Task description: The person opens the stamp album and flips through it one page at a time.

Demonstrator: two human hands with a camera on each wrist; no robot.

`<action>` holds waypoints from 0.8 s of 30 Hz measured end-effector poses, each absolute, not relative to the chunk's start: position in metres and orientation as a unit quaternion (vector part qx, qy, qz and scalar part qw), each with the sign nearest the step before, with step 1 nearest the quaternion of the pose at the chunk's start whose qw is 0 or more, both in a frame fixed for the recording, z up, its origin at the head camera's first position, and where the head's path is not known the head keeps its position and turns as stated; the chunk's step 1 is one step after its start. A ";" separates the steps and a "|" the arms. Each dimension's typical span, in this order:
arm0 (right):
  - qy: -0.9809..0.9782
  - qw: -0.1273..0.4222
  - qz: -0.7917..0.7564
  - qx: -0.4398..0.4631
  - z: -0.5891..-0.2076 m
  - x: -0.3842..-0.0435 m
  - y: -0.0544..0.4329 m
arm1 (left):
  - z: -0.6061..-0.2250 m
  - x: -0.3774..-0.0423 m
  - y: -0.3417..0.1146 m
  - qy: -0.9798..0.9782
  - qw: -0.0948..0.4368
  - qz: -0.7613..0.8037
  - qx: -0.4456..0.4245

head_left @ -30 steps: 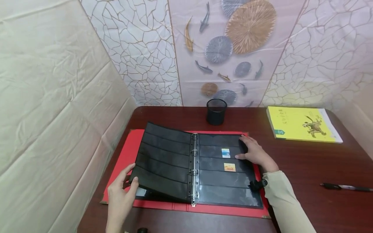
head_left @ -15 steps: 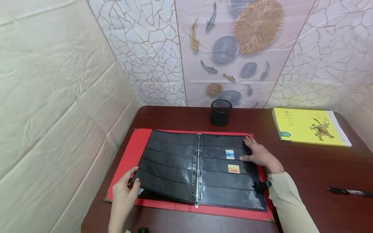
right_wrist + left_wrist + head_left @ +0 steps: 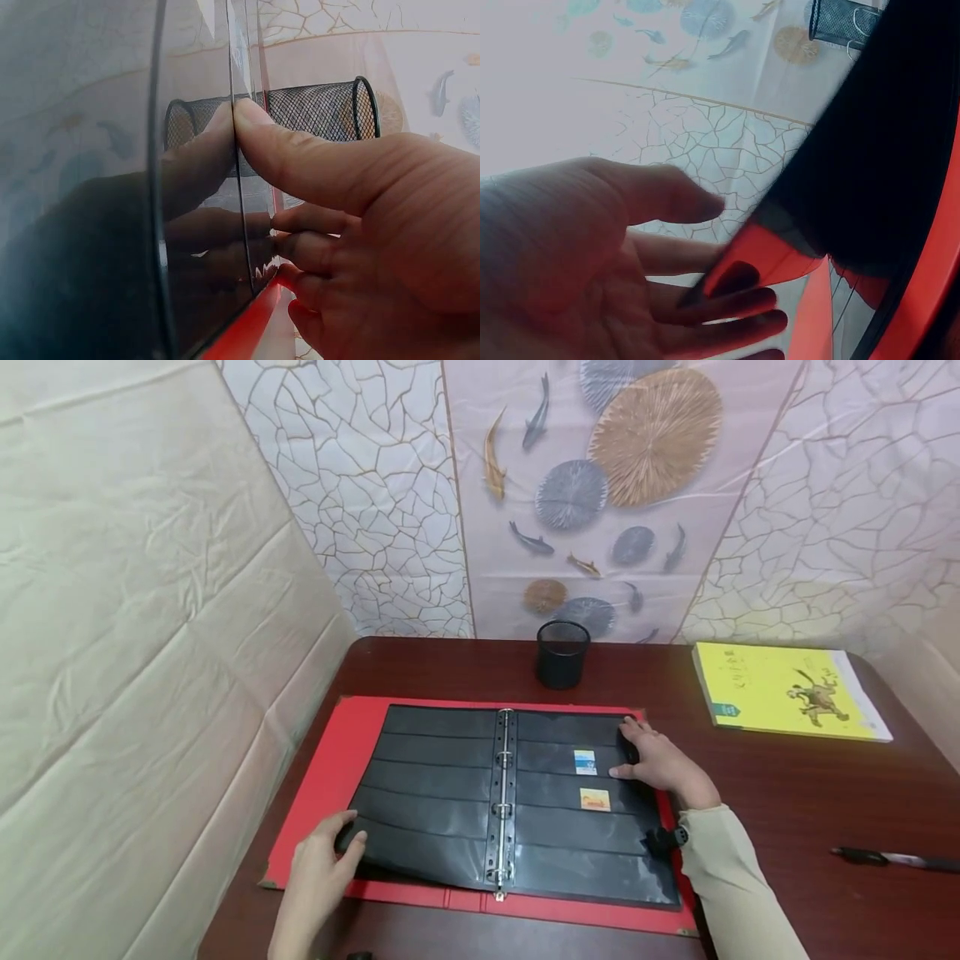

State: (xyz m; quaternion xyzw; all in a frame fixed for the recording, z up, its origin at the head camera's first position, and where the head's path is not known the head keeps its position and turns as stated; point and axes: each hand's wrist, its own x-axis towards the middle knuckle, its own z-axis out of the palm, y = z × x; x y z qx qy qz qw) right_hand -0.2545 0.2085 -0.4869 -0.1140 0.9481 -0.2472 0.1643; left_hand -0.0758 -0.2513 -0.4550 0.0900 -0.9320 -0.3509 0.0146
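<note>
Fingers of the left hand [image 3: 318, 868] lie loosely spread, tips touching the lower-left corner of the black page [image 3: 423, 802] at lower centre. Right hand [image 3: 660, 764] rests nearly flat on the right page's [image 3: 585, 827] outer edge, thumb pressing; its palm side is hidden.

We're looking at some kind of home desk nook: dark wooden worktop [image 3: 780, 793], mesh pen cup [image 3: 561, 653], yellow book [image 3: 787, 692], a pen [image 3: 892, 859], and fish-and-lotus wallpaper [image 3: 592, 493] behind.
</note>
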 end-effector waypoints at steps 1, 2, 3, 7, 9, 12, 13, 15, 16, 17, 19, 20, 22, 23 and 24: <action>0.949 0.163 -0.245 -0.114 -0.487 -0.254 0.208 | -0.455 -0.076 -0.251 -0.935 0.003 -0.344 0.086; 0.949 0.162 -0.244 -0.115 -0.487 -0.253 0.208 | -0.455 -0.076 -0.251 -0.939 -0.009 -0.335 0.082; 0.950 0.161 -0.244 -0.114 -0.487 -0.253 0.208 | -0.455 -0.077 -0.251 -0.940 -0.021 -0.330 0.079; 0.950 0.158 -0.246 -0.109 -0.486 -0.251 0.206 | -0.453 -0.084 -0.249 -0.945 -0.058 -0.312 0.076; 0.950 0.160 -0.244 -0.107 -0.485 -0.252 0.206 | -0.454 -0.088 -0.248 -0.945 -0.072 -0.309 0.075; 0.952 0.163 -0.237 -0.102 -0.483 -0.254 0.207 | -0.454 -0.093 -0.246 -0.944 -0.093 -0.308 0.071; 0.953 0.164 -0.235 -0.100 -0.483 -0.254 0.207 | -0.455 -0.094 -0.245 -0.944 -0.100 -0.308 0.069; 0.954 0.165 -0.231 -0.100 -0.483 -0.253 0.207 | -0.455 -0.095 -0.243 -0.942 -0.107 -0.311 0.064; 0.953 0.166 -0.232 -0.099 -0.483 -0.253 0.207 | -0.454 -0.096 -0.242 -0.942 -0.109 -0.312 0.060; 0.953 0.167 -0.232 -0.099 -0.483 -0.252 0.207 | -0.454 -0.097 -0.241 -0.941 -0.110 -0.314 0.058; 0.952 0.169 -0.235 -0.099 -0.482 -0.251 0.206 | -0.453 -0.099 -0.238 -0.940 -0.110 -0.319 0.051; 0.952 0.169 -0.235 -0.101 -0.482 -0.250 0.206 | -0.453 -0.100 -0.236 -0.940 -0.109 -0.321 0.047; 0.951 0.168 -0.238 -0.102 -0.481 -0.250 0.205 | -0.452 -0.102 -0.231 -0.939 -0.106 -0.326 0.038; 0.951 0.167 -0.237 -0.104 -0.481 -0.249 0.204 | -0.452 -0.103 -0.228 -0.938 -0.107 -0.329 0.033; 0.952 0.165 -0.236 -0.106 -0.481 -0.249 0.204 | -0.453 -0.104 -0.225 -0.937 -0.109 -0.332 0.028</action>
